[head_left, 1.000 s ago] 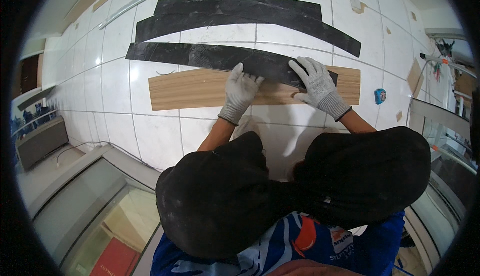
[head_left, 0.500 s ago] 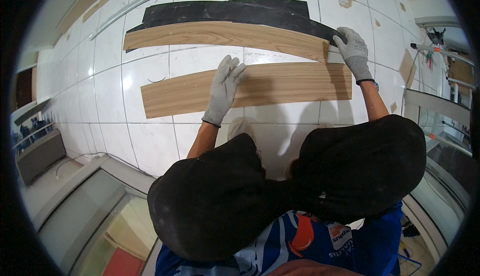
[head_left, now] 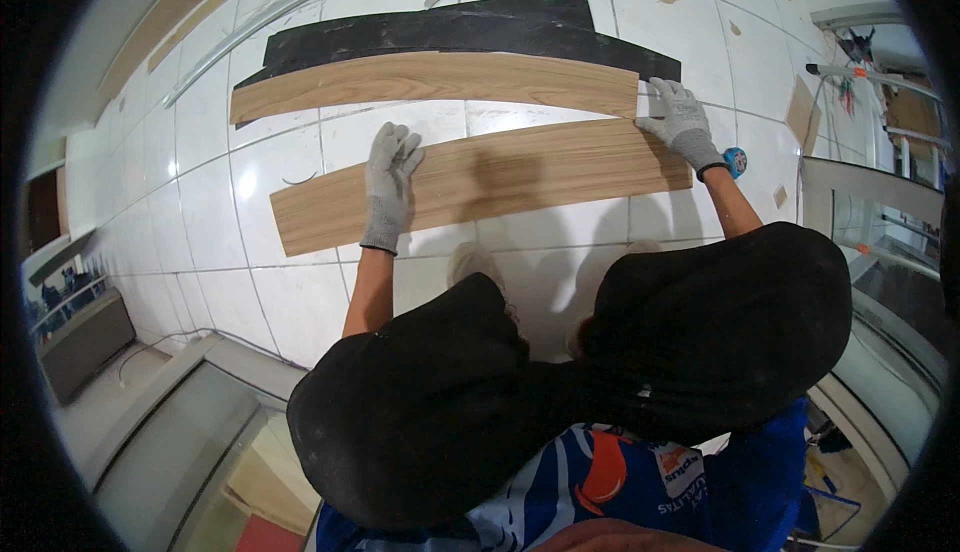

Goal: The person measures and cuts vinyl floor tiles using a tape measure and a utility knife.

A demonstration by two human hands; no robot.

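Left hand (head_left: 391,174) loosely open, empty, over near plank (head_left: 560,160); right hand (head_left: 684,124) half-open by far plank's (head_left: 450,78) right end, contact unclear, probably there because an end is easy to nudge. Far plank overlaps black strips (head_left: 430,27), both planks grain-up, presumably for comparing faces

the gloved right hand (head_left: 682,120) is beside the farther wood-grain plank (head_left: 440,79).
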